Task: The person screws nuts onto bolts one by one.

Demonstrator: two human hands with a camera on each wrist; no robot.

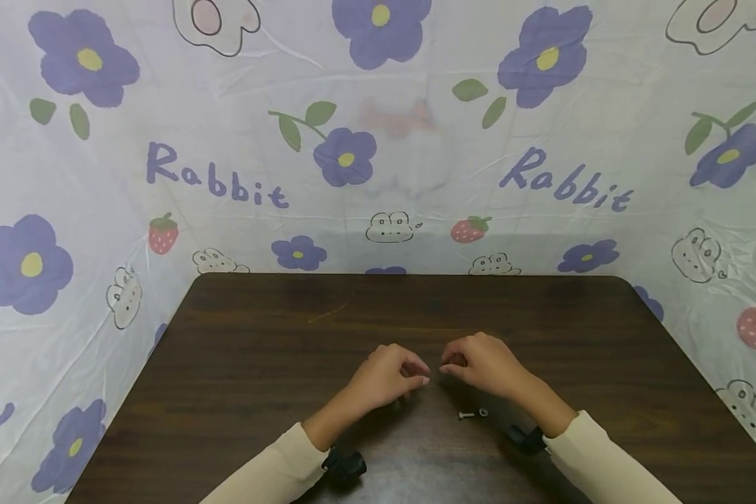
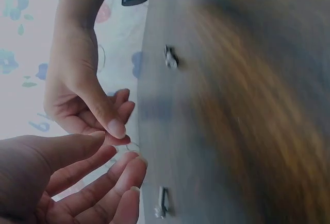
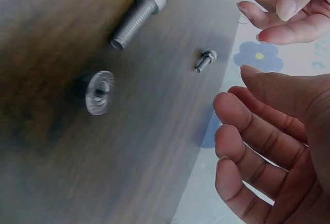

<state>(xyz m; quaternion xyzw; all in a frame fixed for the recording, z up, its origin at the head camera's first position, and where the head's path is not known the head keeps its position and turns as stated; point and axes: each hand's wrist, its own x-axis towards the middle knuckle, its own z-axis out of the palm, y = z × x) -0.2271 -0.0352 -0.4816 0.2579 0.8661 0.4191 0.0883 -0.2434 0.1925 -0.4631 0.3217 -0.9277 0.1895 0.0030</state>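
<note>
**Two loose grips over two bolts and a nut**

We have a patterned cloth (image 1: 227, 126) behind a dark counter (image 1: 258, 350). Over the counter, our left hand (image 1: 387, 374) and right hand (image 1: 481, 360) face each other, near but apart. Each grip is relaxed, fingers loosely bent with a gap to the thumb, and we see nothing held in either.

The near bolt (image 3: 135, 24) lies on the counter, on our side of the right hand. The far bolt (image 3: 205, 62) lies apart from it, toward the left hand. The nut (image 3: 93, 99) lies just beside the near bolt.

We judge all three light, stiff and hard to damage, but smooth and easy to fumble. We would pinch each bolt by its head, leaving its thread free, and the nut by opposite edges.
</note>
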